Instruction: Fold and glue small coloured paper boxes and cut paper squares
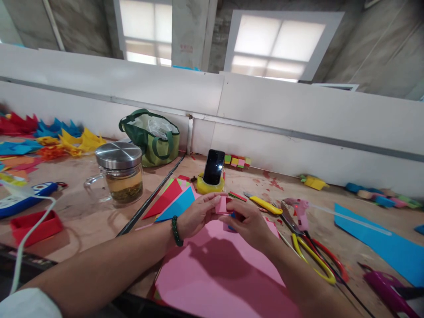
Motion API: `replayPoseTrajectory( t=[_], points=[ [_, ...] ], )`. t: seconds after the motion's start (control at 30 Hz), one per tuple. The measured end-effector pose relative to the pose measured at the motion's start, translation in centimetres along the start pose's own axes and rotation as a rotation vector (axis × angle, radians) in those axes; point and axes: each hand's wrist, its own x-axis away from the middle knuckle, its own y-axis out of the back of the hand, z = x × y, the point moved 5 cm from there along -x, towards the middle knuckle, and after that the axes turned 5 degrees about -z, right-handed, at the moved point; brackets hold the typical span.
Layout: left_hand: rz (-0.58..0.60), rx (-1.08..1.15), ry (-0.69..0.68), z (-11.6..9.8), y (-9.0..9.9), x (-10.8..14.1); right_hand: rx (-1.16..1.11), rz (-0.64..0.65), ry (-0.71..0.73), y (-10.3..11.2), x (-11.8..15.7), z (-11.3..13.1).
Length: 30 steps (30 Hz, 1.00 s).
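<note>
Between my two hands is a small folded pink paper piece [221, 205], with bits of red and blue showing beside it. My left hand [202, 214], with a dark green bead bracelet [177, 230] at the wrist, pinches it from the left, thumb on top. From the right, my right hand [247, 221] closes its fingers on the same piece; a blue bit shows under those fingertips. Both hands are above a large pink paper sheet [225, 278]. Left of them lie red and blue paper triangles [177, 205].
A phone [214, 167] leans on a yellow tape roll [205, 186]. To the right lie a yellow utility knife [266, 205], scissors [313, 258] and a pink glue gun [302, 214]. A lidded glass mug [122, 176] and a green bag [159, 145] stand left.
</note>
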Motion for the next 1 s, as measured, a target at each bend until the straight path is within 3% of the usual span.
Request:
replayPoseTrajectory(
  t=[0.13,0.3,0.4,0.53,0.63,0.77,0.87,1.0],
  points=[
    [0.053,-0.025,0.052,0.1,0.0,0.0,-0.025,0.008,0.014,0.2,-0.2,-0.1],
    [0.187,-0.095,0.258,1.5,0.1,-0.3,0.047,0.114,0.138,0.6,-0.3,0.8],
    [0.158,-0.097,0.179,1.2,0.2,-0.4,0.089,0.159,0.1,0.6,-0.3,1.0],
    [0.08,-0.098,0.038,0.3,0.1,-0.1,0.003,0.059,-0.147,0.5,-0.3,-0.2],
    [0.018,-0.154,0.013,0.1,0.2,0.0,-0.139,-0.011,-0.285,0.1,-0.3,-1.1],
    [-0.028,-0.235,0.011,-0.1,0.3,-0.2,-0.056,-0.005,-0.167,0.3,-0.4,-0.5],
    [0.033,-0.331,-0.068,-0.7,0.1,-0.4,0.107,0.006,-0.062,0.5,-0.4,0.1],
    [0.127,-0.404,-0.127,-1.2,0.2,-0.7,0.213,0.007,-0.033,1.0,-0.4,0.1]
  ],
)
